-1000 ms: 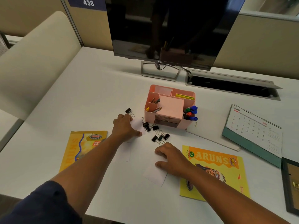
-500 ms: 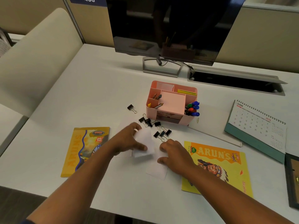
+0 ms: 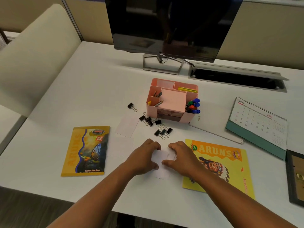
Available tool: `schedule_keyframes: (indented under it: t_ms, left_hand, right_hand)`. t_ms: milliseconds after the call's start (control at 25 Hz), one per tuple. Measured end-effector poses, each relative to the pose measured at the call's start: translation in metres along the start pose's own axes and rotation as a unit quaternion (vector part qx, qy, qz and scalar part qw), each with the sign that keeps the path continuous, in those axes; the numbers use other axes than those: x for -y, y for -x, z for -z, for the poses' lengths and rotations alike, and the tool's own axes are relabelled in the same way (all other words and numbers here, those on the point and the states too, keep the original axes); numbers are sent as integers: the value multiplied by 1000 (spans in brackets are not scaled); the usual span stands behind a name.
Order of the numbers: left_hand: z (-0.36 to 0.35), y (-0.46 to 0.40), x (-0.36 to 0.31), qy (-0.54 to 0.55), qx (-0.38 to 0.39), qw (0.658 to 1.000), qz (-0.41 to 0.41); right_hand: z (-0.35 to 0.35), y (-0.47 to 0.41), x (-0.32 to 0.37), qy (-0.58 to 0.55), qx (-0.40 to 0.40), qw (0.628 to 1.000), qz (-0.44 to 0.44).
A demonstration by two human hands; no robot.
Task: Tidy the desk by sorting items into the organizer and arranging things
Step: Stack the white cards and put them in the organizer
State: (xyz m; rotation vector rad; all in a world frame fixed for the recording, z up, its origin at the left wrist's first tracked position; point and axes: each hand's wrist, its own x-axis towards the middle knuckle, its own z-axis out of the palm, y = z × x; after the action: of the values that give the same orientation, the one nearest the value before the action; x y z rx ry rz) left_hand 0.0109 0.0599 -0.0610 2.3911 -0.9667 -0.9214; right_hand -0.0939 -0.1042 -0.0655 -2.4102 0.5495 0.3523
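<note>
A pink desk organizer (image 3: 172, 101) stands mid-desk with pencils, coloured markers and yellow notes in its compartments. Several black binder clips (image 3: 154, 124) lie scattered in front of it, one (image 3: 131, 106) apart to the left. White paper cards lie on the desk: one (image 3: 127, 126) near the clips, another (image 3: 121, 146) beside my left hand. My left hand (image 3: 144, 157) and my right hand (image 3: 179, 157) meet near the front edge and together pinch a small stack of white cards (image 3: 162, 159), fingers curled round its sides.
A yellow butterfly notebook (image 3: 86, 151) lies at the left, a yellow Arun's book (image 3: 218, 163) at the right. A desk calendar (image 3: 258, 124), a white ruler-like strip (image 3: 217, 134) and a dark frame (image 3: 296, 176) sit further right. A monitor (image 3: 171, 25) stands behind.
My left hand has carried a white card from near the clips to the card under my right hand. Both hands now hold the cards together. The camera has tilted down.
</note>
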Motion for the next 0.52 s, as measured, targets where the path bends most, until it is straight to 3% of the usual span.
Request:
schedule_keyframes:
  t_ms: [280,520]
  left_hand:
    - [-8,1,-5,-53,-2,998,-38]
    - [-3,-5,-9,-77,15,997,-22]
  right_hand:
    - [-11,5,-2,-12,-3,1000,13]
    - [-9,4,1,-59,-5,998,25]
